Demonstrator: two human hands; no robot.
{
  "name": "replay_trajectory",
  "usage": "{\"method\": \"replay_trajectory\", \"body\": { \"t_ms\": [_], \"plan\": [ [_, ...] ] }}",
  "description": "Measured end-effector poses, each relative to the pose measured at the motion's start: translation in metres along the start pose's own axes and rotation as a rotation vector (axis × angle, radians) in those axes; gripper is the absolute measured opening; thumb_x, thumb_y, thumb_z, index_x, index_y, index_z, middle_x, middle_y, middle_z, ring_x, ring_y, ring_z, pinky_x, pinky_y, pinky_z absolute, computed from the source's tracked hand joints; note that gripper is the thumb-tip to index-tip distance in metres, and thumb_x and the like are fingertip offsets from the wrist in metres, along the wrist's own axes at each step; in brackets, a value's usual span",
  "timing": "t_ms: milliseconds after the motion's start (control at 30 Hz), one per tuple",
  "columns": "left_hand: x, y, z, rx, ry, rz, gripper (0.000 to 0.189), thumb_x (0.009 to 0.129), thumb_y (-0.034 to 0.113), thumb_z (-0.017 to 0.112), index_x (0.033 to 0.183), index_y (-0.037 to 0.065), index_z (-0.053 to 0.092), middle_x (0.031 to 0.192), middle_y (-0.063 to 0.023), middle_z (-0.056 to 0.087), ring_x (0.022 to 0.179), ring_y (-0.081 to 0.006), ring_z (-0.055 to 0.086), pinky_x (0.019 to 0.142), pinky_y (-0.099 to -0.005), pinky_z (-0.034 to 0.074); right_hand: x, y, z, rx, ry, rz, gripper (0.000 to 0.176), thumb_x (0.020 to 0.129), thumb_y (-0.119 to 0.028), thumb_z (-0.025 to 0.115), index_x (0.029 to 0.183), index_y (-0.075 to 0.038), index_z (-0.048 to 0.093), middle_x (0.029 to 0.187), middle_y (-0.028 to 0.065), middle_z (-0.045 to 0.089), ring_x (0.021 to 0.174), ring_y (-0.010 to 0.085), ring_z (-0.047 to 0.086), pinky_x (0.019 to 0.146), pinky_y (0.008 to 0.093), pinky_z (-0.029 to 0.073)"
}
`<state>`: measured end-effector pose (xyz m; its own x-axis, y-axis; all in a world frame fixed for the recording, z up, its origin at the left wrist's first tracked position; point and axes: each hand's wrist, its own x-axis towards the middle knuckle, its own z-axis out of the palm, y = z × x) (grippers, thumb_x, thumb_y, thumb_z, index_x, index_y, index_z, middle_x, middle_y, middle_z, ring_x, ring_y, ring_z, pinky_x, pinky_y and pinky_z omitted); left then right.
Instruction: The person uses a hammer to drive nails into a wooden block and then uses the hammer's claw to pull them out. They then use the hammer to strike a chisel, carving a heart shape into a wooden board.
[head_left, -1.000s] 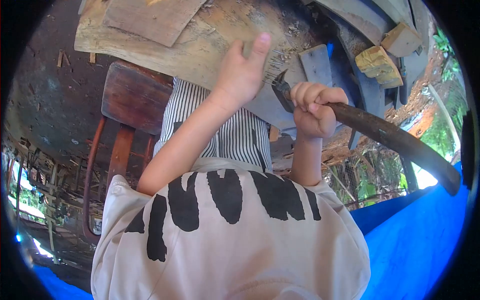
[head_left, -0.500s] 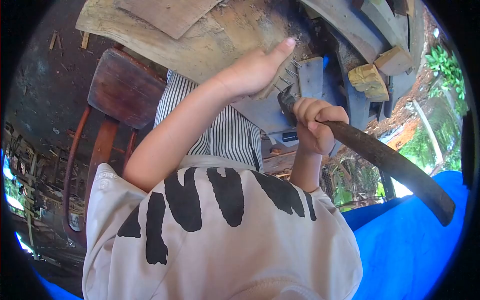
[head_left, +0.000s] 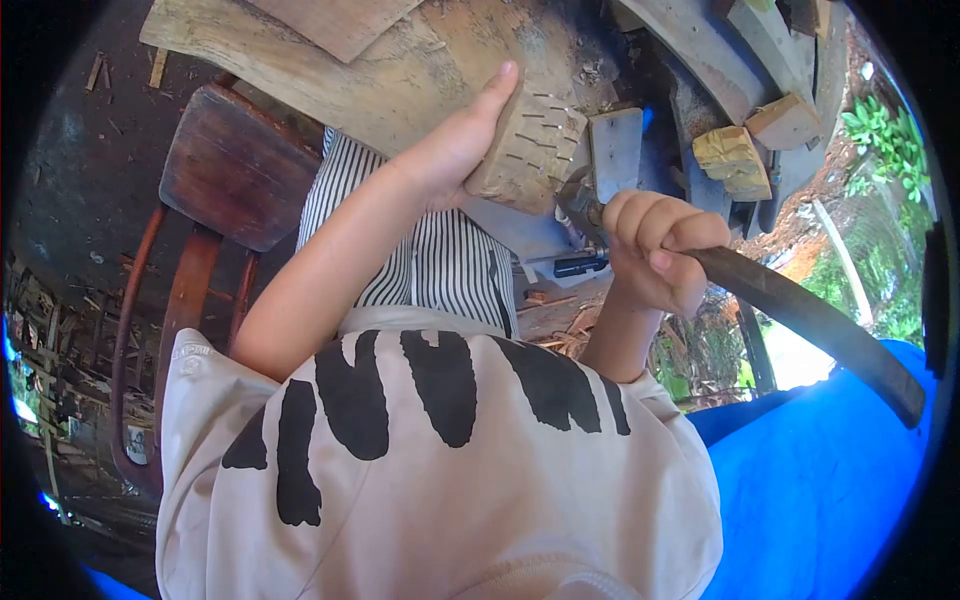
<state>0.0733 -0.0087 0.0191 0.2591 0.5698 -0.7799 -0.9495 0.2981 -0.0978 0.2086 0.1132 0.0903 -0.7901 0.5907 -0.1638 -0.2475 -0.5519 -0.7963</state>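
A wooden block (head_left: 518, 165) with several nails sticking out of its face is gripped on its left side by my left hand (head_left: 452, 150), thumb along the upper edge. To the right, my right hand (head_left: 662, 245) is closed around a tool with a long, dark, curved handle (head_left: 815, 315), which runs down to the right. The tool's other end lies near the block's lower right corner, partly hidden and too blurred to make out. A grey wood piece (head_left: 615, 150) lies just beyond the block.
A wide wooden slab (head_left: 330, 85) spans the top. A brown chair (head_left: 235, 165) stands at left. Yellowish (head_left: 733, 162) and tan wood chunks (head_left: 785, 122) sit on boards at upper right. Blue fabric (head_left: 820, 475) fills the lower right.
My left hand has moved left and turned the block, so its nailed face now shows. My right hand has shifted slightly right with the tool, whose end has moved away from the nails.
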Motion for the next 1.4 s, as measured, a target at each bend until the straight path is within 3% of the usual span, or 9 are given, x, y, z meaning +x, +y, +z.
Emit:
{"method": "replay_trajectory", "body": {
  "t_ms": [167, 233, 733, 833, 1000, 1133, 1200, 1367, 1400],
  "plan": [
    [0.023, -0.015, -0.026, 0.611, 0.232, 0.465, 0.055, 0.099, 0.047, 0.039, 0.131, 0.003, 0.048, 0.124, -0.0181, 0.057, 0.109, -0.0232, 0.059, 0.094, -0.0399, 0.047, -0.012, 0.031, -0.011, -0.108, 0.057, -0.059, 0.016, 0.065, 0.008, 0.053, 0.075, 0.000, 0.044, 0.056, 0.0095, 0.044, 0.050, 0.0191, 0.039, 0.049, 0.0351, 0.032],
    [0.027, -0.014, -0.027, 1.252, 0.399, 1.308, 0.045, 0.097, 0.037, 0.046, 0.128, 0.004, 0.050, 0.128, -0.0194, 0.053, 0.117, -0.0289, 0.052, 0.100, -0.0416, 0.041, -0.014, 0.045, -0.015, -0.224, 0.058, -0.099, 0.013, 0.066, 0.005, 0.051, 0.075, -0.001, 0.043, 0.056, 0.0085, 0.042, 0.049, 0.0185, 0.037, 0.049, 0.0357, 0.032],
    [0.059, 0.019, -0.048, 1.489, -0.075, 1.552, 0.027, 0.092, 0.015, 0.043, 0.109, 0.000, 0.058, 0.114, -0.0168, 0.062, 0.112, -0.0370, 0.056, 0.099, -0.0444, 0.043, -0.029, 0.050, -0.028, -0.400, -0.017, -0.202, 0.013, 0.065, 0.007, 0.059, 0.074, 0.001, 0.052, 0.072, 0.0122, 0.054, 0.063, 0.0233, 0.053, 0.061, 0.0348, 0.046],
    [0.059, 0.018, -0.046, 1.493, -0.062, 1.577, 0.027, 0.092, 0.014, 0.042, 0.109, 0.000, 0.059, 0.113, -0.0174, 0.062, 0.112, -0.0364, 0.056, 0.100, -0.0441, 0.042, -0.036, -0.002, -0.012, -1.088, -0.123, 0.019, 0.031, 0.063, 0.005, 0.066, 0.090, -0.010, 0.070, 0.117, 0.0140, 0.051, 0.104, 0.0283, 0.051, 0.094, 0.0379, 0.041],
    [0.059, 0.018, -0.046, 1.514, -0.059, 1.587, 0.029, 0.089, 0.013, 0.043, 0.109, 0.000, 0.059, 0.112, -0.0180, 0.062, 0.111, -0.0364, 0.056, 0.100, -0.0440, 0.042, -0.047, -0.075, 0.037, -1.218, -0.144, 0.712, 0.043, 0.073, 0.010, 0.057, 0.106, -0.013, 0.072, 0.130, 0.0167, 0.044, 0.108, 0.0295, 0.053, 0.097, 0.0359, 0.041],
    [0.058, 0.017, -0.045, 1.513, -0.032, 1.601, 0.029, 0.085, 0.011, 0.046, 0.108, 0.000, 0.058, 0.112, -0.0177, 0.062, 0.111, -0.0366, 0.056, 0.099, -0.0443, 0.043, -0.050, -0.074, 0.022, -0.818, -0.292, 0.728, 0.040, 0.080, 0.007, 0.050, 0.115, -0.006, 0.065, 0.134, 0.0173, 0.042, 0.111, 0.0356, 0.055, 0.098, 0.0407, 0.043],
    [0.058, 0.017, -0.045, 1.500, -0.031, 1.599, 0.029, 0.083, 0.010, 0.047, 0.108, 0.001, 0.058, 0.112, -0.0175, 0.062, 0.110, -0.0366, 0.056, 0.099, -0.0443, 0.043, -0.052, -0.057, 0.030, 0.164, 0.605, 0.836, 0.044, 0.084, 0.002, 0.048, 0.127, 0.002, 0.050, 0.128, 0.0175, 0.045, 0.112, 0.0375, 0.055, 0.097, 0.0430, 0.047],
    [0.060, 0.015, -0.047, 1.456, -0.023, 1.613, 0.030, 0.078, 0.007, 0.050, 0.107, 0.002, 0.057, 0.111, -0.0170, 0.061, 0.108, -0.0370, 0.057, 0.096, -0.0448, 0.045, -0.027, 0.024, -0.003, 0.141, 0.908, 0.915, 0.033, 0.094, -0.014, 0.051, 0.119, 0.007, 0.045, 0.099, 0.0138, 0.055, 0.086, 0.0287, 0.064, 0.073, 0.0330, 0.057],
    [0.060, 0.015, -0.046, 1.469, 0.007, 1.607, 0.030, 0.078, 0.008, 0.051, 0.107, 0.003, 0.057, 0.112, -0.0167, 0.061, 0.107, -0.0366, 0.057, 0.095, -0.0448, 0.045, -0.038, 0.044, -0.030, 0.737, 0.829, 0.911, 0.030, 0.097, -0.015, 0.047, 0.117, 0.007, 0.045, 0.092, 0.0110, 0.053, 0.077, 0.0226, 0.061, 0.064, 0.0297, 0.054]
  ]
}}
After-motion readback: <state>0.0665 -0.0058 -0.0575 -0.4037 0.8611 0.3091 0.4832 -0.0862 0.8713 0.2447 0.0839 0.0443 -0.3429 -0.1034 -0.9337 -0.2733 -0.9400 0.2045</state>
